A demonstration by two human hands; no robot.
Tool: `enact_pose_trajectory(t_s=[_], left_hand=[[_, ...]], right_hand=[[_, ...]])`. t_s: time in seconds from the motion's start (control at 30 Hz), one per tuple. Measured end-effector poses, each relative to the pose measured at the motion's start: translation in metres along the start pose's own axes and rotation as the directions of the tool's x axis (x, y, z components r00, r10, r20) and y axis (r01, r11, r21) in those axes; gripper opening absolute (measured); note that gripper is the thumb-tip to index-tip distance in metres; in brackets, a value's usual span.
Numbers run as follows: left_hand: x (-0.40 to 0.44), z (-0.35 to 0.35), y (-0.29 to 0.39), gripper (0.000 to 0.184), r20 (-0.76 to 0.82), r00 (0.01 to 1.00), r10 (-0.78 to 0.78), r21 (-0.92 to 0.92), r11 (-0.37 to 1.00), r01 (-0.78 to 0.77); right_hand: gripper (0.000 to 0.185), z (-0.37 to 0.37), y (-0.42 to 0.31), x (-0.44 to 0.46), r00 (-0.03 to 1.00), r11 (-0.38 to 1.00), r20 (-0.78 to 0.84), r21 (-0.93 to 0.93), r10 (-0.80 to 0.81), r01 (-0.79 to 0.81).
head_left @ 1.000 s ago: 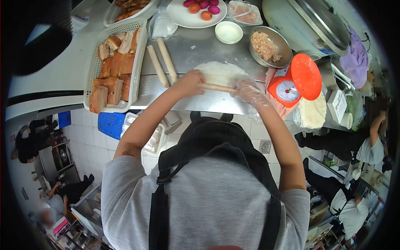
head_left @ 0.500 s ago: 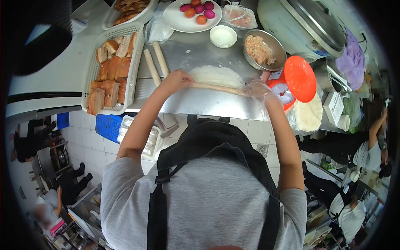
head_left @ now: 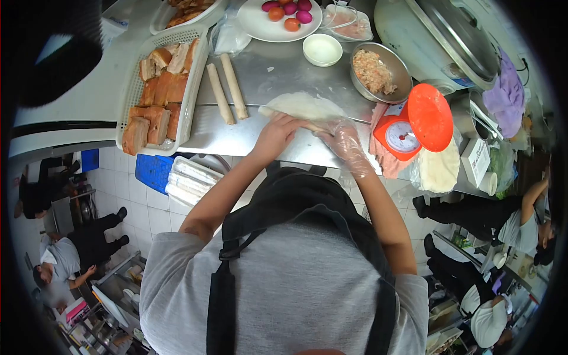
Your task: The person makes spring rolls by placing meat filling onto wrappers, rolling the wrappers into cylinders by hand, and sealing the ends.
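Note:
A thin pale sheet [head_left: 310,105] lies on the steel table, with a narrow roll [head_left: 306,125] along its near edge. The fingers of my bare left hand [head_left: 277,136] curl over the left part of this roll. My right hand [head_left: 343,142], in a clear plastic glove, grips its right end; my palms partly cover the roll. Left of the sheet lie two pale finished-looking rolls [head_left: 220,94]. A metal bowl of minced filling [head_left: 373,74] stands beyond my right hand, near a red dial scale [head_left: 399,133] on a pink cloth.
A white basket [head_left: 195,89] of browned meat slabs stands at left. At the back are a plate [head_left: 251,23] of purple and orange round items, a small white bowl [head_left: 322,50] and a large lidded pot [head_left: 408,41]. Other people stand in the kitchen on both sides.
My hands have moved closer together along the roll, the left one rightward and the right one leftward, both nearer to me. The scale now shows more fully beside my right hand.

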State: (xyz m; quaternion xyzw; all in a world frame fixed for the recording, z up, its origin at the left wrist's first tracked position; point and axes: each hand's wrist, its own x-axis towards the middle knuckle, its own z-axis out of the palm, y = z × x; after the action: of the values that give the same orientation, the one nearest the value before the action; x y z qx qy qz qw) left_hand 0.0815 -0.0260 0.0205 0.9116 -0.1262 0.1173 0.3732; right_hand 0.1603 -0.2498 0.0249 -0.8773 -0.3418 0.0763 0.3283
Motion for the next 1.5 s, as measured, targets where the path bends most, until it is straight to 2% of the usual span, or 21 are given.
enact_pose_trajectory(t_s=[0.03,0.13,0.23,0.27,0.33,0.37,0.43,0.53,0.63,0.73,0.83,0.93,0.97,1.03,1.07,1.13,1.23,1.33,1.43,1.47,1.5], left_hand=[[0.0,-0.001,-0.003,0.044,0.012,1.0,-0.029,-0.027,0.999,0.029],[0.0,-0.005,-0.008,0.042,0.018,0.999,-0.035,-0.057,0.998,0.036],[0.007,-0.006,-0.015,0.042,0.008,1.0,0.013,-0.02,1.0,-0.013],[0.009,-0.007,-0.018,0.043,0.006,1.0,0.03,0.0,1.0,-0.03],[0.013,-0.006,-0.022,0.043,0.052,0.997,-0.05,-0.073,0.996,0.054],[0.015,-0.006,-0.024,0.044,0.077,0.993,-0.089,-0.108,0.989,0.097],[0.019,-0.005,-0.032,0.045,0.089,0.994,-0.06,-0.122,0.99,0.07],[0.026,-0.007,-0.037,0.048,0.112,0.993,-0.03,-0.112,0.993,0.043],[0.032,-0.012,-0.036,0.049,0.14,0.99,-0.019,-0.112,0.993,0.035],[0.033,-0.016,-0.04,0.05,0.156,0.988,-0.016,-0.094,0.995,0.031],[0.027,-0.024,-0.053,0.053,0.16,0.987,-0.005,-0.067,0.998,0.016],[0.024,-0.029,-0.051,0.059,0.16,0.987,-0.016,0.011,1.0,0.014],[0.023,-0.031,-0.048,0.061,0.158,0.987,-0.026,0.047,0.999,0.019],[0.02,-0.028,-0.037,0.063,0.066,0.998,0.0,0.055,0.999,-0.003],[0.019,-0.027,-0.032,0.064,0.021,1.0,0.013,0.059,0.998,-0.014],[0.017,-0.021,-0.028,0.065,0.033,0.998,-0.056,-0.053,0.997,0.058],[0.017,-0.017,-0.031,0.065,0.031,0.993,-0.115,-0.145,0.982,0.118],[0.019,-0.014,-0.037,0.065,0.014,0.994,-0.107,-0.16,0.981,0.108],[0.023,-0.016,-0.043,0.061,0.05,0.992,-0.119,-0.185,0.975,0.126],[0.028,-0.016,-0.043,0.06,0.072,0.99,-0.121,-0.202,0.97,0.134],[0.028,-0.017,-0.048,0.056,0.104,0.988,-0.112,-0.107,0.987,0.123]], right_hand=[[0.024,-0.003,0.0,-0.002,1.0,0.997,0.0,0.081,0.01,-0.01],[0.021,-0.006,0.0,-0.006,0.997,0.995,-0.054,0.085,0.051,-0.046],[0.018,-0.001,0.012,-0.008,0.988,0.999,-0.15,0.014,-0.027,0.03],[0.018,0.003,0.019,-0.007,0.988,0.998,-0.156,-0.059,0.017,-0.027],[0.018,0.009,0.025,-0.003,0.978,0.969,-0.179,-0.202,0.103,-0.139],[0.018,0.009,0.029,-0.004,0.972,0.977,-0.209,-0.157,0.11,-0.145],[0.018,-0.002,0.019,-0.001,0.954,0.986,-0.269,-0.064,0.129,-0.152],[0.019,0.007,0.009,0.006,0.948,0.978,-0.306,-0.209,-0.091,0.026],[0.02,0.013,-0.011,0.01,0.932,0.953,-0.271,-0.248,-0.239,0.172],[0.023,0.02,-0.007,0.008,0.948,0.943,-0.221,-0.292,-0.228,0.159],[0.026,0.019,-0.011,0.008,0.96,0.984,-0.231,-0.12,-0.155,0.13],[0.029,0.028,-0.002,0.008,0.955,0.985,-0.241,-0.069,-0.171,0.159],[0.027,0.028,0.001,0.007,0.984,0.995,-0.176,0.081,-0.04,0.055],[0.025,0.018,-0.007,0.011,0.982,0.92,0.012,0.349,0.187,-0.18],[0.024,0.02,-0.006,0.013,0.975,0.939,0.022,0.265,0.221,-0.218],[0.023,0.026,0.007,0.015,0.955,0.952,0.033,0.087,0.293,-0.295],[0.024,0.034,0.025,0.019,0.994,0.994,-0.105,-0.109,-0.015,0.003],[0.026,0.021,0.011,0.027,0.991,0.973,-0.018,-0.189,0.129,-0.13],[0.022,0.021,0.006,0.032,0.997,0.996,-0.081,-0.088,0.0,-0.007],[0.019,0.024,0.002,0.035,0.979,0.983,-0.14,-0.133,-0.146,0.128],[0.017,0.027,-0.01,0.042,0.937,0.947,-0.195,-0.195,-0.291,0.254]])
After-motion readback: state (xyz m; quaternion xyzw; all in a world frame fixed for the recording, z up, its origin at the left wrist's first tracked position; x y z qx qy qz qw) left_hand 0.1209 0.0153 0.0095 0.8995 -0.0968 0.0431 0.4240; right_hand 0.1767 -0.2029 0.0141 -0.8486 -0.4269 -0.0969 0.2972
